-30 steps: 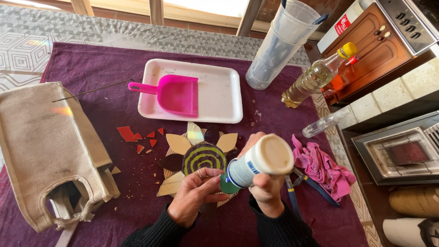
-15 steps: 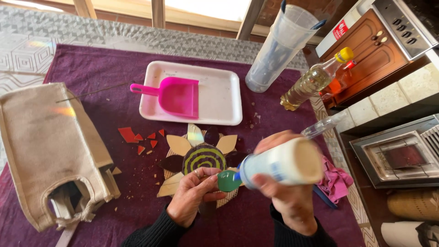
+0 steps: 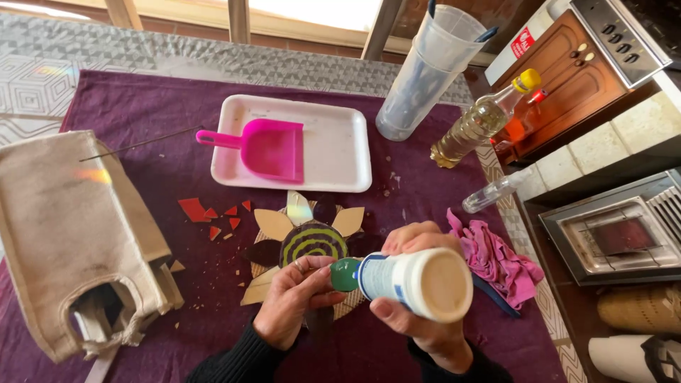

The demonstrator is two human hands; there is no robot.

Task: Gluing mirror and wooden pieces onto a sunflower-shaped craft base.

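Lower petals of the paper flower (image 3: 312, 241) are hidden under the left hand (image 3: 294, 301) and the glue bottle (image 3: 408, 280). The bottle's nozzle tip is hidden. The cloth bag (image 3: 71, 234) is cut off at the left edge. The red scraps (image 3: 206, 213) are too small to make out.

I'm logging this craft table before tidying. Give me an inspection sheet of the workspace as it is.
Surface: purple cloth over a patterned table.
Job's things: white glue bottle, green cap at the paper flower.
Clutter: white tray with pink dustpan; red paper scraps; pink rag; beige fabric cover; oil bottle; plastic cup.
Grips: right hand holds the bottle; left hand at the cap.
Cables: nothing seen.
Surroundings: heater, wooden cabinet.
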